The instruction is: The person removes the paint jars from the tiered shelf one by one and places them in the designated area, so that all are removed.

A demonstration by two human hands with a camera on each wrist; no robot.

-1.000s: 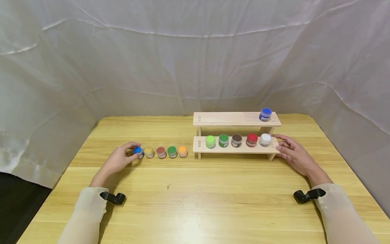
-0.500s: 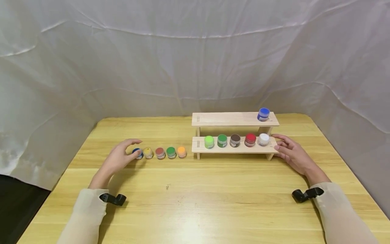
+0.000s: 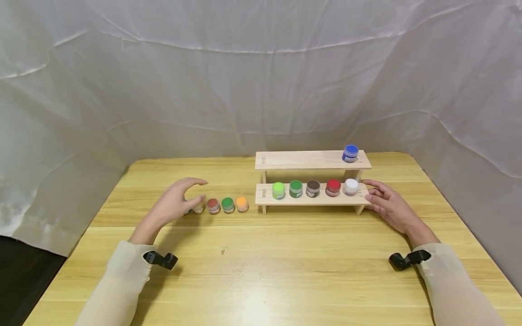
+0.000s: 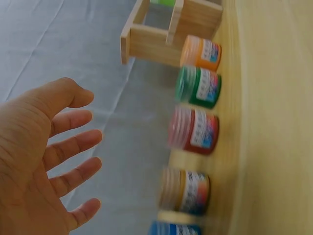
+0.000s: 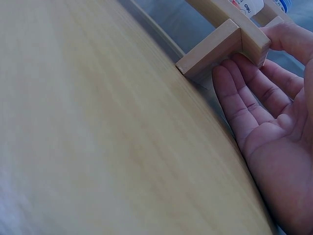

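My left hand [image 3: 177, 200] hovers over the left end of a row of small paint jars, its fingers spread and holding nothing. In the head view it partly covers the blue jar and the yellow jar [image 3: 198, 208]. The left wrist view shows the blue jar [image 4: 175, 229] and the yellow jar upright on the table. Further right stand a reddish-brown jar [image 3: 213, 206], a green jar [image 3: 228, 205] and an orange jar [image 3: 242, 204]. My right hand [image 3: 387, 203] holds the right end of a two-step wooden rack [image 3: 299, 159], thumb on the lower shelf, fingers beneath.
On the rack's lower shelf stand a light green jar [image 3: 278, 190], a dark green jar [image 3: 295, 189], a brown jar [image 3: 313, 188], a red jar [image 3: 332, 187] and a white jar [image 3: 350, 187]. One blue-violet jar [image 3: 350, 153] sits on the upper shelf. Grey cloth [image 3: 244, 81] hangs behind the table.
My left hand let go of the blue jar at the row's left end, then rose and moved right above the jars. The right hand stays at the rack.
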